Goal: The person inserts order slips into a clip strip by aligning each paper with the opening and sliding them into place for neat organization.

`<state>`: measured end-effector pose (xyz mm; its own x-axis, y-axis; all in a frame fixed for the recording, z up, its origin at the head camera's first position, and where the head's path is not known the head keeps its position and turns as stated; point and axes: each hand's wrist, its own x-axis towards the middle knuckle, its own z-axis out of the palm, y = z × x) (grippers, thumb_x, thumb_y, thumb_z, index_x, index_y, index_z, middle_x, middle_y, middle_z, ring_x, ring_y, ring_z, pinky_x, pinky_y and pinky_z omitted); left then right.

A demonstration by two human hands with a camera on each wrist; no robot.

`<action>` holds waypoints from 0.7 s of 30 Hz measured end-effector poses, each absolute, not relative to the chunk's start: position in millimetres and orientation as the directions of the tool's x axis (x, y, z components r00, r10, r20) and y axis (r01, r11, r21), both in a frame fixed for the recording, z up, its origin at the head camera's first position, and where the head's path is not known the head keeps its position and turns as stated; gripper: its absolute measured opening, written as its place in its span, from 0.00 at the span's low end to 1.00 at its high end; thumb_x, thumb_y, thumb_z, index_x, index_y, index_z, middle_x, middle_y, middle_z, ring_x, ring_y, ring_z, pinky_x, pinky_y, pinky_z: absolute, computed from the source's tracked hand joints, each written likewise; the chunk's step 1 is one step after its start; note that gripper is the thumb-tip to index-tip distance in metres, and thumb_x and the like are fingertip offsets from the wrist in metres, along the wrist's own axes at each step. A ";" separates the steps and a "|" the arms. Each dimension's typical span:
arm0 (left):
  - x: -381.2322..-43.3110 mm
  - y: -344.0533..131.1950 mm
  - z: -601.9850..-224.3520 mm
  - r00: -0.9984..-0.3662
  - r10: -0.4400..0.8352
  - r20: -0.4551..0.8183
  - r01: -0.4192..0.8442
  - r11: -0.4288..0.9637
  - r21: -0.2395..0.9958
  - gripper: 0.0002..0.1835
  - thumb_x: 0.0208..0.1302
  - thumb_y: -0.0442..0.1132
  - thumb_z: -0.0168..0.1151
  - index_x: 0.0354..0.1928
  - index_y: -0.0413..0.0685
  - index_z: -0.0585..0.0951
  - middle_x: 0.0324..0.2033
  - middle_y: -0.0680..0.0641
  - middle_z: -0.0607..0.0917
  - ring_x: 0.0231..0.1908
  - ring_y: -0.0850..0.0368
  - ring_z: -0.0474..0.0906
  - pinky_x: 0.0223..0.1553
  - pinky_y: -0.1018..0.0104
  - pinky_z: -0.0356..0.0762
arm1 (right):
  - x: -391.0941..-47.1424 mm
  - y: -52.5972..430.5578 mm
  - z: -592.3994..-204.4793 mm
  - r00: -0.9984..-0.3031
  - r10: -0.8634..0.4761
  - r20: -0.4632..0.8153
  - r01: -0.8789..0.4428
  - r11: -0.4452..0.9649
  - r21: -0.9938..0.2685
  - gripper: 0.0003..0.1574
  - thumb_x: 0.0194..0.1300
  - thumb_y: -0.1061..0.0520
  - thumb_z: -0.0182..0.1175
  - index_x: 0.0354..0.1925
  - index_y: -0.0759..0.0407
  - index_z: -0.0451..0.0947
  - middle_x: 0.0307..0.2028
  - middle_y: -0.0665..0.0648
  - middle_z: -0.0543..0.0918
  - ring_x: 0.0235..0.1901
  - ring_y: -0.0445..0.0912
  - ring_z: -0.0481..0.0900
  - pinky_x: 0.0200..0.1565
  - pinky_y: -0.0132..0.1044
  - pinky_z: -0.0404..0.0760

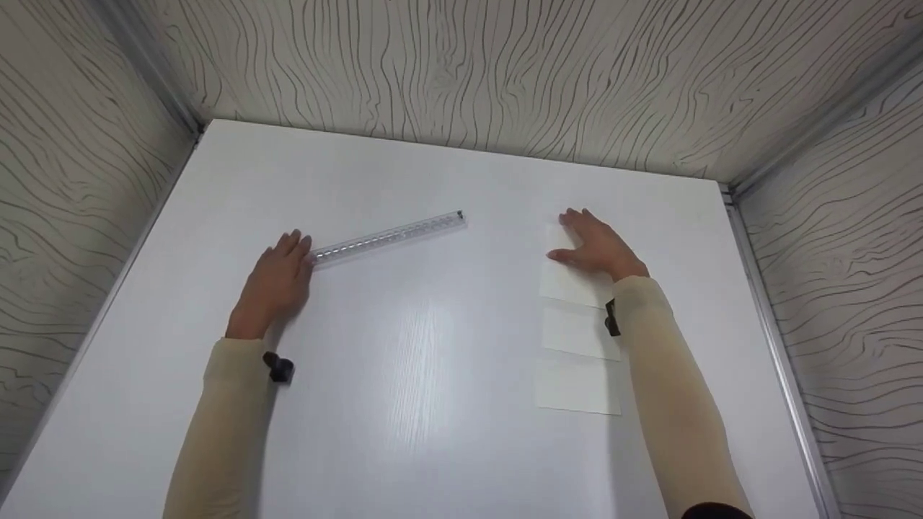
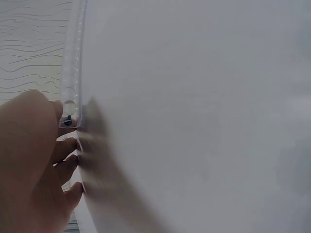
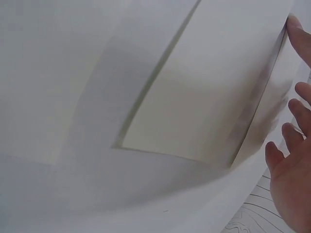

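Observation:
My left hand (image 1: 277,285) is on the left of the white table, its thumb and forefinger pinching the near end of a long clear plastic strip (image 1: 389,239). The strip slants up to the right, with a beaded line along it and a small dark spot at the far end. In the left wrist view, the strip's near end (image 2: 70,104) shows a round hole and a dark spot. My right hand (image 1: 595,241) spreads over the upper part of a column of off-white paper pieces (image 1: 579,389). In the right wrist view, the thumb (image 3: 299,36) touches a paper edge.
The white tabletop (image 1: 433,346) runs back to a wood-grain patterned wall (image 1: 461,79). Similar panels with metal framing stand at left and right. Dark camera mounts (image 1: 280,367) sit at both wrists.

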<state>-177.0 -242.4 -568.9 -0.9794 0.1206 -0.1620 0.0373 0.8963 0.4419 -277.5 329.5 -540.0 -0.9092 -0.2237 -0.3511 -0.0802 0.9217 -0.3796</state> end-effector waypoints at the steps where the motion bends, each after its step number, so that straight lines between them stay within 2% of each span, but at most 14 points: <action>1: -177.2 -242.7 -569.4 -0.979 0.121 -0.162 0.037 0.896 0.442 0.34 0.87 0.54 0.27 0.83 0.42 0.54 0.84 0.36 0.50 0.85 0.35 0.41 0.87 0.38 0.38 | -277.3 329.6 -540.3 -0.909 -0.220 -0.355 -0.074 0.921 -0.383 0.60 0.70 0.32 0.66 0.85 0.51 0.50 0.86 0.59 0.47 0.86 0.61 0.39 0.85 0.66 0.45; 14: -176.3 -240.2 -568.2 -0.982 0.108 -0.156 0.031 0.901 0.434 0.34 0.86 0.54 0.28 0.83 0.43 0.55 0.84 0.37 0.51 0.85 0.36 0.42 0.87 0.38 0.38 | -276.0 327.9 -534.5 -0.899 -0.211 -0.384 -0.046 0.917 -0.395 0.61 0.71 0.30 0.63 0.85 0.52 0.48 0.86 0.59 0.45 0.86 0.63 0.40 0.85 0.67 0.44; 21: -176.1 -239.8 -571.1 -0.984 0.098 -0.149 0.026 0.907 0.421 0.34 0.86 0.54 0.28 0.84 0.44 0.55 0.85 0.38 0.52 0.85 0.37 0.42 0.87 0.39 0.39 | -276.2 327.1 -536.2 -0.911 -0.200 -0.362 -0.050 0.922 -0.383 0.58 0.71 0.31 0.64 0.84 0.53 0.52 0.86 0.58 0.48 0.85 0.62 0.44 0.85 0.64 0.46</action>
